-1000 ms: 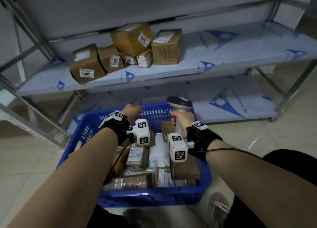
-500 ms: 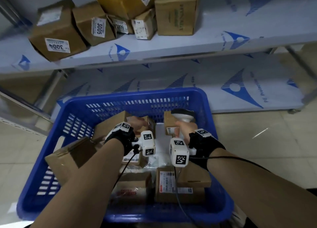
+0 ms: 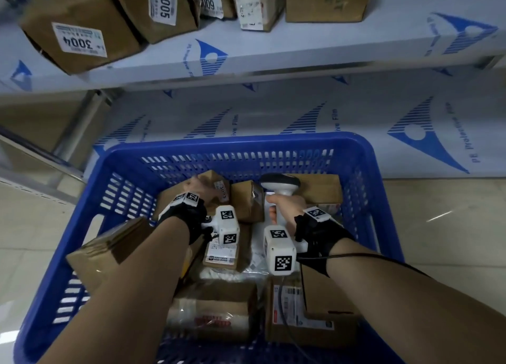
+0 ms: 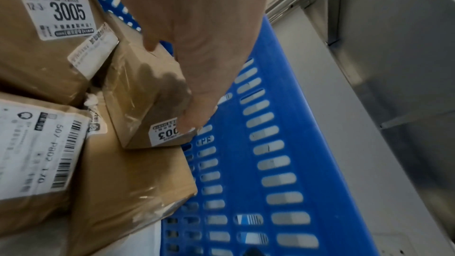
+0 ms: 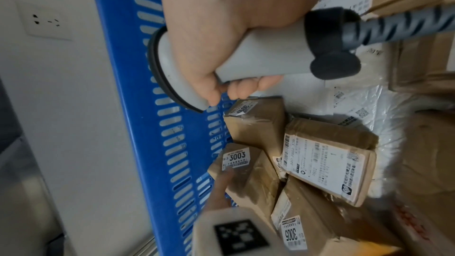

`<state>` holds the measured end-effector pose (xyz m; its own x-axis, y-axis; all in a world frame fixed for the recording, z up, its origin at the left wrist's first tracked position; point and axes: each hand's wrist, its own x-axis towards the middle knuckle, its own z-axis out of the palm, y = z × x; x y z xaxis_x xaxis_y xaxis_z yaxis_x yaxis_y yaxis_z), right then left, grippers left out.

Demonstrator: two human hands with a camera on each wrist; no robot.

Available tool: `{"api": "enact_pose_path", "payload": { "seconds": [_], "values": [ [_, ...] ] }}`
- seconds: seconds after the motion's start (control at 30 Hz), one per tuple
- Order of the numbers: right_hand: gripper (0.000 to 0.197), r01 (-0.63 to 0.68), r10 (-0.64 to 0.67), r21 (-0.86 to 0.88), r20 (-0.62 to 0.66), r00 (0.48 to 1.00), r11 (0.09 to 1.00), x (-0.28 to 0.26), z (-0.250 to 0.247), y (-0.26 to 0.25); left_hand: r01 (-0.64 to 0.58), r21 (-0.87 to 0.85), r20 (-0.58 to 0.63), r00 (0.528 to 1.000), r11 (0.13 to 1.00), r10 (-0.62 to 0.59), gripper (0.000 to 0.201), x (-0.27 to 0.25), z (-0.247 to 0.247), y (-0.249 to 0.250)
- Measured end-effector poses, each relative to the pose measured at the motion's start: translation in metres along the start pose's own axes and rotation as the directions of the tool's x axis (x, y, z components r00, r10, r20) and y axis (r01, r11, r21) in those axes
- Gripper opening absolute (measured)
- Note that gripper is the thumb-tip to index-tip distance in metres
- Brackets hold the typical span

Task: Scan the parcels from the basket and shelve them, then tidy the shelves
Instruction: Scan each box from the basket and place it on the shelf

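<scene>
A blue slotted basket [image 3: 246,144] on the floor holds several brown parcels. My left hand [image 3: 201,189] reaches to its far wall and grips a small taped box labelled 3003 [image 3: 217,189]. In the left wrist view my left hand [image 4: 177,77] has the thumb on one side of that 3003 box [image 4: 138,104] and the fingertips [image 4: 192,122] on its label. My right hand [image 3: 282,207] holds the grey barcode scanner [image 3: 280,183] by its handle, with its head over the parcels. In the right wrist view my right hand [image 5: 221,55] is wrapped round the scanner [image 5: 270,55], above the 3003 box [image 5: 243,172].
Beside the 3003 box lies a box labelled 3005 [image 4: 49,26] and a parcel with a large white label [image 5: 327,163]. A flat carton [image 3: 109,251] leans on the basket's left wall. Boxes 3004 [image 3: 79,32] and 3005 [image 3: 161,5] sit on the upper shelf. The lower shelf [image 3: 301,111] is behind the basket.
Both hands have come down into the basket and the view has closed in on it. My left hand has reached the small 3003 box and taken hold of it.
</scene>
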<state>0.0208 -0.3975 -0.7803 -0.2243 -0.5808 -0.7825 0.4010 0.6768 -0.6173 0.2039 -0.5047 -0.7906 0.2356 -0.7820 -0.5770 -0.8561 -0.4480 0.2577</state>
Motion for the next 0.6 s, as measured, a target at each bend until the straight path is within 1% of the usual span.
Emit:
{"api": "enact_pose_path", "payload": {
  "seconds": [0.07, 0.1, 0.13, 0.17, 0.23, 0.27, 0.3, 0.37, 0.4, 0.43, 0.5, 0.6],
  "values": [
    [0.021, 0.007, -0.007, -0.012, 0.0, 1.0, 1.0, 0.006, 0.006, 0.002, -0.016, -0.1, 0.032, 0.999, 0.995, 0.02, 0.042, 0.013, 0.003, -0.005],
    [0.022, 0.012, -0.012, -0.017, 0.004, 1.0, 1.0, 0.009, 0.008, 0.003, -0.031, -0.146, 0.03, 0.999, 0.989, 0.036, 0.037, 0.018, 0.004, -0.007],
    [0.022, 0.015, -0.014, -0.02, 0.01, 1.0, 1.0, 0.012, 0.011, 0.004, -0.039, -0.178, 0.03, 0.999, 0.983, 0.045, 0.038, 0.023, 0.006, -0.009],
    [0.021, 0.013, -0.012, -0.017, 0.017, 1.0, 1.0, 0.015, 0.013, 0.005, -0.037, -0.177, 0.021, 0.999, 0.983, 0.041, 0.044, 0.024, 0.007, -0.01],
    [0.017, 0.0, 0.0, 0.001, 0.027, 1.0, 1.0, 0.019, 0.017, 0.008, -0.024, -0.141, 0.021, 0.999, 0.99, 0.027, 0.071, 0.028, 0.01, -0.009],
    [0.014, -0.004, 0.004, 0.008, 0.028, 1.0, 1.0, 0.021, 0.019, 0.009, -0.031, -0.121, 0.032, 0.999, 0.992, 0.035, 0.079, 0.031, 0.01, -0.009],
    [0.012, -0.005, 0.005, 0.009, 0.027, 1.0, 1.0, 0.022, 0.02, 0.01, -0.052, -0.087, 0.044, 0.997, 0.995, 0.056, 0.082, 0.033, 0.01, -0.009],
    [0.011, 0.002, -0.003, 0.01, 0.022, 1.0, 1.0, 0.025, 0.02, 0.012, -0.093, 0.033, 0.078, 0.993, 0.995, 0.09, 0.083, 0.039, 0.008, -0.01],
    [0.011, 0.005, -0.005, 0.01, 0.02, 1.0, 1.0, 0.026, 0.019, 0.013, -0.104, 0.099, 0.098, 0.991, 0.99, 0.094, 0.087, 0.042, 0.006, -0.012],
    [0.011, 0.007, -0.007, 0.009, 0.019, 1.0, 1.0, 0.028, 0.018, 0.013, -0.115, 0.158, 0.108, 0.989, 0.981, 0.099, 0.095, 0.045, 0.005, -0.014],
    [0.015, -0.001, 0.001, -0.005, 0.012, 1.0, 1.0, 0.032, 0.017, 0.017, -0.153, 0.267, 0.109, 0.986, 0.951, 0.128, 0.113, 0.049, 0.007, -0.018],
    [0.02, -0.015, 0.015, -0.032, -0.001, 1.0, 0.999, 0.039, 0.019, 0.024, -0.238, 0.403, 0.116, 0.971, 0.884, 0.209, 0.122, 0.051, 0.01, -0.019]
  ]
}}
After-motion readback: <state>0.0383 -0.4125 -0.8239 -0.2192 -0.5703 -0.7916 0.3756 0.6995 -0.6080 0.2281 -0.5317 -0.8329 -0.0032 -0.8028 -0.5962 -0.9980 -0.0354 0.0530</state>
